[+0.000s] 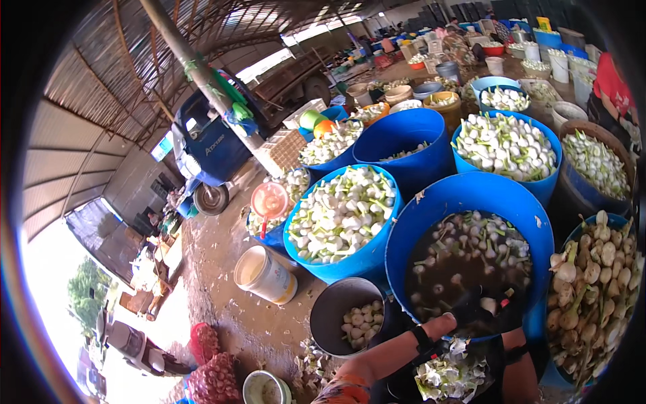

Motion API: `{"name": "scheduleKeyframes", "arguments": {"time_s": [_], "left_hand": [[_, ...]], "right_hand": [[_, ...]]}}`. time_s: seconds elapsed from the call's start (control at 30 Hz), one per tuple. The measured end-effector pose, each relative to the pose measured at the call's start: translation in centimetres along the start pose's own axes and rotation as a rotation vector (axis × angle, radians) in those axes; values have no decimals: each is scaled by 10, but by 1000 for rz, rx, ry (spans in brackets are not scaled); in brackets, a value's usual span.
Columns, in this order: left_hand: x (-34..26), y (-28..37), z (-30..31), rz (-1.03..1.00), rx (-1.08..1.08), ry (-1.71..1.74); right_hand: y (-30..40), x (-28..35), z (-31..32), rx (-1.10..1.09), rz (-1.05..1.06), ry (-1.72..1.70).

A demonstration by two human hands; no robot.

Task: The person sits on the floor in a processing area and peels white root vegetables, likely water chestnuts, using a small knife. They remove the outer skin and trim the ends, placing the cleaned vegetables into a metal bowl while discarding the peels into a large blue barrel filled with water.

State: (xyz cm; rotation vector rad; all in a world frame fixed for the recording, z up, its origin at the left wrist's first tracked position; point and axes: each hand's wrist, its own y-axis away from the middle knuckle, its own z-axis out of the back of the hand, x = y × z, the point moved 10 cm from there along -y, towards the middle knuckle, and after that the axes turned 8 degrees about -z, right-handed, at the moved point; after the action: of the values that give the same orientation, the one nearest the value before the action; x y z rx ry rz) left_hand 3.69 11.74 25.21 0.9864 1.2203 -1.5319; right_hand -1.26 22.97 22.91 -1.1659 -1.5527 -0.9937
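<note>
Both my hands are low over the near rim of a large blue plastic barrel (469, 189) holding murky water and floating garlic bulbs (474, 235). My left hand (462, 313), dark-covered apart from some bare skin, is at the barrel's near edge. Close by on its right is my right hand (509, 313), also dark-covered. A pale garlic bulb (488, 305) shows between them; which hand holds it is unclear. Dark bands circle both wrists. Below my forearms lies a heap of garlic peelings (451, 373). Unpeeled garlic with stems (590, 283) fills a tub at the right.
A dark bucket (323, 318) with some bulbs stands left of my arms. Blue tubs of peeled garlic (343, 217) crowd ahead. A white bucket (267, 278), red net sacks (214, 379) and a green-rimmed bucket (285, 386) stand leftward. A person in red (613, 86) sits at the upper right.
</note>
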Motion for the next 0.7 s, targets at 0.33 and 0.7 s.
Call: {"name": "scheduleKeyframes", "arguments": {"time_s": [0.33, 0.7], "left_hand": [[-37, 70, 24, 23, -304, -169], [-61, 103, 30, -37, -332, -170]], "right_hand": [[45, 14, -17, -65, 122, 443], [82, 8, -57, 187, 151, 634]]}}
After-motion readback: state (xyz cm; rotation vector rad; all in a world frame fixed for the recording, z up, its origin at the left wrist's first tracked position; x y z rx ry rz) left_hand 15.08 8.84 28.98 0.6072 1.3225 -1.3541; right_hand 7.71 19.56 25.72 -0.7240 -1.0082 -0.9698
